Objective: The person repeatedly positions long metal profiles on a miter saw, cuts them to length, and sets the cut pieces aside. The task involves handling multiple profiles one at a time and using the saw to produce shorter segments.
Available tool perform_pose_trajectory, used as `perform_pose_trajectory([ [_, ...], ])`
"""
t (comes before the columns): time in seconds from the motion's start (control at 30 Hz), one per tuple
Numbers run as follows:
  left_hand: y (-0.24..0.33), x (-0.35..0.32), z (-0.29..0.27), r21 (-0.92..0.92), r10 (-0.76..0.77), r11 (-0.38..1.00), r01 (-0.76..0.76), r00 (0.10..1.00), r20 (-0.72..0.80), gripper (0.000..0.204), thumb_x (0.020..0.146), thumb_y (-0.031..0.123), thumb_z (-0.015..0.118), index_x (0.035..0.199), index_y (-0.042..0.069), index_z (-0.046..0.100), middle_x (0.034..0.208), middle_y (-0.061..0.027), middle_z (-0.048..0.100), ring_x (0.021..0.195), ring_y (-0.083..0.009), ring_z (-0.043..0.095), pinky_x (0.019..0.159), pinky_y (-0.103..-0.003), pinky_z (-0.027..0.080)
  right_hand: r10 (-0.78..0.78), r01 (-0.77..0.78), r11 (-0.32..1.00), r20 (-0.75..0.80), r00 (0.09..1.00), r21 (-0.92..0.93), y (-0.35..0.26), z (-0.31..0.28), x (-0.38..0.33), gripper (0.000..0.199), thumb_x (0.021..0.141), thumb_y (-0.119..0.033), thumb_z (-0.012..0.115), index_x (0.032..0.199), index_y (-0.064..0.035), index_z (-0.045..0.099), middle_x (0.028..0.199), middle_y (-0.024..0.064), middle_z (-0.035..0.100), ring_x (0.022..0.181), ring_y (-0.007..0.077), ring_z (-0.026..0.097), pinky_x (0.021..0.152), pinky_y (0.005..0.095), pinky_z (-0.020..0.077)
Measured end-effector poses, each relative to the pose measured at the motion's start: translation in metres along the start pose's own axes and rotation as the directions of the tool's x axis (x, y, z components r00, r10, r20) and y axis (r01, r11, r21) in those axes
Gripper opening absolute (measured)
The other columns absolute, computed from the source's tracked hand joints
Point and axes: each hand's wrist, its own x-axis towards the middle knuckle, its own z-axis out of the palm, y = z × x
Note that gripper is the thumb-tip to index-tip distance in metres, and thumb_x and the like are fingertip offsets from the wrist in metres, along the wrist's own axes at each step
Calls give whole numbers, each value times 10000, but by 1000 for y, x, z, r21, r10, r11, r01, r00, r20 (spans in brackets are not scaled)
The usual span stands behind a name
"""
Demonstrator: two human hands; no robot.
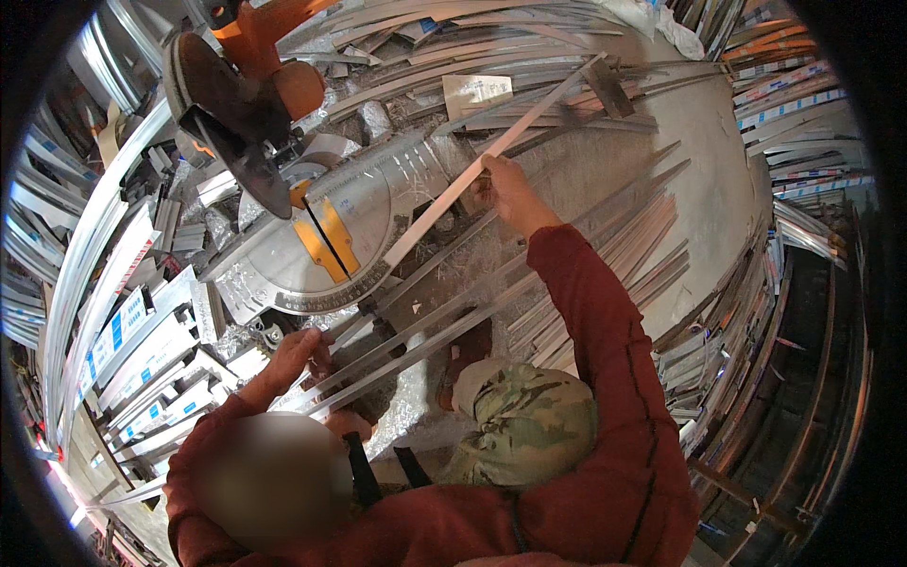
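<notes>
My right hand (510, 197) is closed around a long, flat, pale strip (439, 210) at about its middle. The strip slants from the front right of a miter saw's round base (373, 203) up to the far right. My left hand (295, 359) is low, in front of the saw base, with its fingers curled. It is beside the ends of several long metal bars (425, 333), and whatever lies in its fingers is hidden. The saw's dark blade and guard (222, 128) stand raised above a slotted yellow insert (324, 238), under the orange motor body (300, 90).
Long white profiles (85, 250) are stacked on the left. Thin strips and offcuts (397, 52) are heaped behind the saw. More strips (624, 250) lie right of my right arm, by a pale surface (713, 180). Racks of long profiles (794, 113) stand far right.
</notes>
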Motion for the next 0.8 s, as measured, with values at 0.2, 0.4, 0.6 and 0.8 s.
perform_pose_trajectory([
  [0.2,-34,-3,-19,369,-33,927,68,994,-101,440,1021,406,497,976,-7,643,795,-83,632,700,-172,590,664,-341,486,-243,243,969,-3,970,41,-40,-30,56,288,1044,-190,409,1226,13,501,977,131,632,886,224,629,809,350,551],
  [0.4,-64,-15,-35,690,201,724,13,953,-229,373,922,336,647,1017,-23,688,942,-220,694,903,-310,672,800,-415,506,-386,346,872,-53,921,-348,-40,-54,39,420,981,-211,552,1326,25,516,1130,127,649,1031,255,640,938,342,512],
  [0.6,-109,-35,-65,796,194,593,125,937,-291,412,921,344,627,1141,-3,649,1142,-256,646,1062,-420,618,899,-471,496,-247,464,-347,556,793,-815,104,-97,32,427,857,-216,693,1209,10,609,1182,176,635,1092,338,588,884,438,485],
  [0.8,-136,-52,-76,697,-106,661,277,954,-279,453,925,261,586,1328,60,543,1196,-221,647,1120,-392,607,960,-446,477,-154,349,-534,495,855,-770,134,-63,23,579,765,-233,763,1253,-44,515,1231,179,560,1119,361,548,919,460,444],
])
